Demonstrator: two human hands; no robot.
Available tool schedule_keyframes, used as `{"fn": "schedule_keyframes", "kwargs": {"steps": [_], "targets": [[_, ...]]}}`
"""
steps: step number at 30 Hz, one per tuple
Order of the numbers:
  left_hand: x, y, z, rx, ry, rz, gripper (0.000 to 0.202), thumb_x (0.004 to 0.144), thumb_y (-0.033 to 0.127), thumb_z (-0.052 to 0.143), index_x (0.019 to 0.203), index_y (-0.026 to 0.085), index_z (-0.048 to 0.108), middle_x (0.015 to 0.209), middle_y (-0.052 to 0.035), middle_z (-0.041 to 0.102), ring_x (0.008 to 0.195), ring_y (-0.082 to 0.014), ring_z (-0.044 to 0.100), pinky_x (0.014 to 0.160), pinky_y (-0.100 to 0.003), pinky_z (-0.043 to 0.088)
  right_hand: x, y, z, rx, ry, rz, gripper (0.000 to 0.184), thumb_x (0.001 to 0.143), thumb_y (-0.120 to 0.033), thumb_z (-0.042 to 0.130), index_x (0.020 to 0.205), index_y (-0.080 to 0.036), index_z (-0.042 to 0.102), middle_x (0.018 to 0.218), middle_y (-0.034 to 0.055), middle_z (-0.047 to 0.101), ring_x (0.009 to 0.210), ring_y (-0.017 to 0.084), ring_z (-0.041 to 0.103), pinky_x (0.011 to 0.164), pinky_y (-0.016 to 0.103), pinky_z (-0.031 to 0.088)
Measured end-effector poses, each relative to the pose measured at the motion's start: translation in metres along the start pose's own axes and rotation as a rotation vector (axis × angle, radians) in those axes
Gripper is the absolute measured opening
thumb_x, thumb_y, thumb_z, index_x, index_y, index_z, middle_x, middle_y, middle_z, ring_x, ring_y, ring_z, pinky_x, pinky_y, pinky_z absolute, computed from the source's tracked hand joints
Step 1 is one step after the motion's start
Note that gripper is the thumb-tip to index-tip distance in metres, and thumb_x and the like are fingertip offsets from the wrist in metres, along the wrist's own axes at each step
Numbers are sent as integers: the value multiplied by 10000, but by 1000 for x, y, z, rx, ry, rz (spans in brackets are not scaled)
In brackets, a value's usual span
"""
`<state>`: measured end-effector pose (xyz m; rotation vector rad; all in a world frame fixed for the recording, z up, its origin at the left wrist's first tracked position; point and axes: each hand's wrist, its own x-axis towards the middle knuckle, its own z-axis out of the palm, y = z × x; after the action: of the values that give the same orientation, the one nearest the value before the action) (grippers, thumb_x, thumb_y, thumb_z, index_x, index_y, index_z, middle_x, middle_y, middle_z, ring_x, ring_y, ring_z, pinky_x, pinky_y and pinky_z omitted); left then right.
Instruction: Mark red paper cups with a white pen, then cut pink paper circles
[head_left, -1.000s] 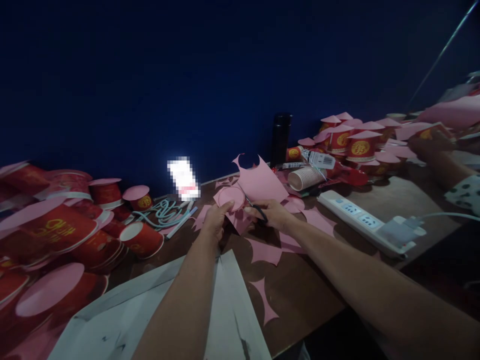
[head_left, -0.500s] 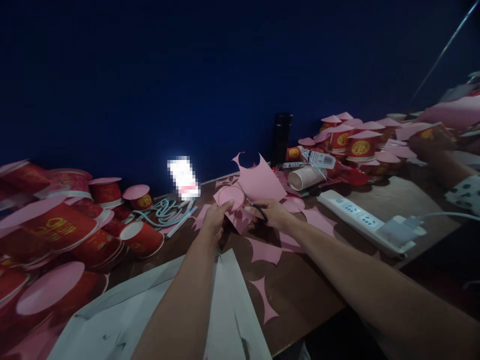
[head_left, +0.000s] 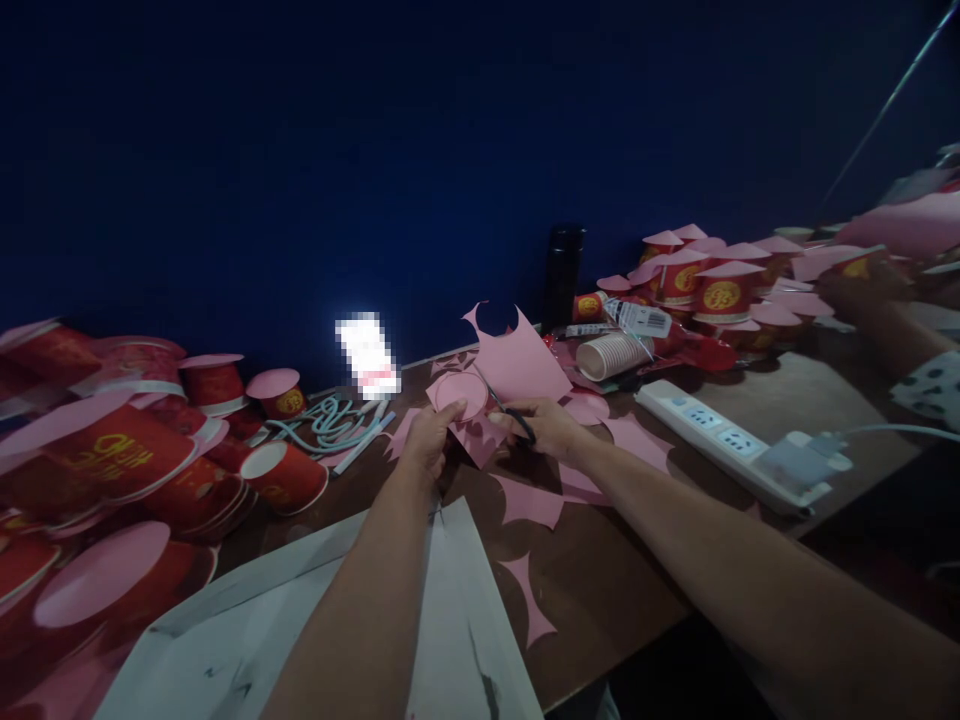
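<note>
My left hand pinches a sheet of pink paper by a drawn circle at its lower left. My right hand is closed round black-handled scissors, whose blades reach into the paper beside the circle. The sheet stands tilted up over the brown table, its top edge showing a round cut-out. Pink offcuts lie on the table under and in front of both hands.
Red paper cups with pink lids are heaped at the left, more cups at the back right. A white power strip, a dark flask, a lit phone, blue cords and white sheets lie around. Another person's arm reaches in at right.
The pink sheet has turned and shifted slightly in my hands; the scissors stay in the cut beside the circle. Both arms hold almost the same place.
</note>
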<state>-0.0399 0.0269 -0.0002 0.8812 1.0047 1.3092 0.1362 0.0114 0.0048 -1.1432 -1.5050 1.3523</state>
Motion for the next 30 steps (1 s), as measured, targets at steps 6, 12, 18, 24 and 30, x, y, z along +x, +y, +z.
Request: {"fn": "schedule_keyframes", "kwargs": {"steps": [6, 12, 18, 24, 30], "targets": [[1, 0, -1, 3, 36, -18, 400, 518, 294, 796, 849, 113, 660, 668, -57, 677, 629, -214, 649, 661, -362, 518, 1, 2, 0, 6, 8, 11, 464, 645, -493, 701, 932, -127, 705, 513, -33, 538, 457, 67, 406, 449, 211, 298], [0, 1, -1, 27, 41, -27, 381, 531, 313, 791, 833, 125, 655, 658, -51, 673, 630, -213, 646, 647, -350, 515, 0, -1, 1, -1, 12, 14, 433, 646, -486, 701, 907, -140, 713, 504, -42, 536, 455, 69, 402, 456, 213, 299], [0, 1, 0, 4, 28, -31, 375, 520, 308, 796, 811, 123, 649, 650, -46, 668, 591, -194, 635, 633, -338, 511, -4, -7, 3, 27, 18, 37, 431, 632, -492, 707, 873, -136, 704, 500, -48, 525, 448, 62, 399, 444, 206, 295], [3, -1, -3, -2, 27, -35, 404, 524, 303, 799, 852, 120, 652, 651, -42, 669, 601, -197, 637, 661, -353, 512, -2, -2, 0, -13, 3, 36, 421, 639, -470, 705, 899, -139, 701, 515, -46, 530, 451, 60, 394, 431, 199, 273], [4, -3, -5, -22, 25, -27, 406, 510, 295, 803, 835, 107, 650, 650, -44, 666, 617, -206, 641, 680, -365, 507, -1, -1, -1, -19, -10, 28, 450, 650, -488, 698, 919, -128, 702, 500, -51, 512, 433, 51, 371, 425, 198, 262]]}}
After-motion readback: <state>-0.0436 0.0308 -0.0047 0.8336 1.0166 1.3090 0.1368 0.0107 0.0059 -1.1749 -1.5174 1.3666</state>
